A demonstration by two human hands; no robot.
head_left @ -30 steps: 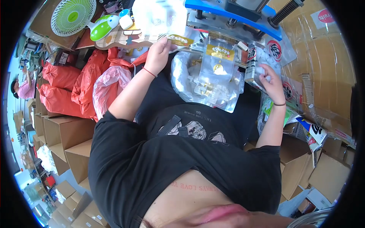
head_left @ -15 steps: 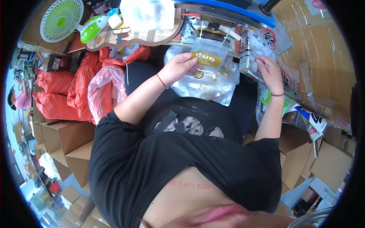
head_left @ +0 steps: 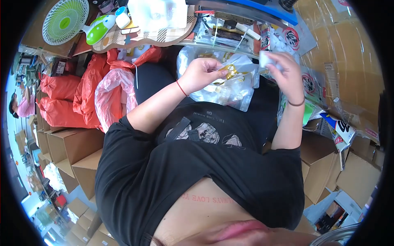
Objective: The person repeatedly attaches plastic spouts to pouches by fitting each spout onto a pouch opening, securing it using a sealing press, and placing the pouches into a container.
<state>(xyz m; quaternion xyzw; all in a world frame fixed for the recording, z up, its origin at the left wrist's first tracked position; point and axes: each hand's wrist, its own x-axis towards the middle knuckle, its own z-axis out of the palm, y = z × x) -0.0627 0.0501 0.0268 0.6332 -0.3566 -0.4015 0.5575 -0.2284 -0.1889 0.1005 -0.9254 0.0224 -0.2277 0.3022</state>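
My left hand [head_left: 202, 76] is closed on the edge of a clear plastic pouch [head_left: 243, 65] with a gold label, thumb on top. The pouch is tilted and its printing is hard to read. My right hand [head_left: 289, 78] pinches a small white packet [head_left: 264, 60], slightly blurred, just right of the pouch and apart from it. Behind that hand stands a printed clear bag [head_left: 280, 37] full of white pieces. Below the held pouch, more clear pouches [head_left: 236, 97] with gold marks lie in a heap over my lap.
A green and white fan [head_left: 65, 22] stands on the table at the far left. Red plastic bags [head_left: 88, 92] are piled on the left. Open cardboard boxes [head_left: 76, 143] flank me, and a large carton [head_left: 349, 53] rises on the right. Someone in pink [head_left: 26, 105] is in the distance.
My right hand has come up and left from the bag of white pieces with a white packet in it. The pouch in my left hand has tipped over from showing its label face.
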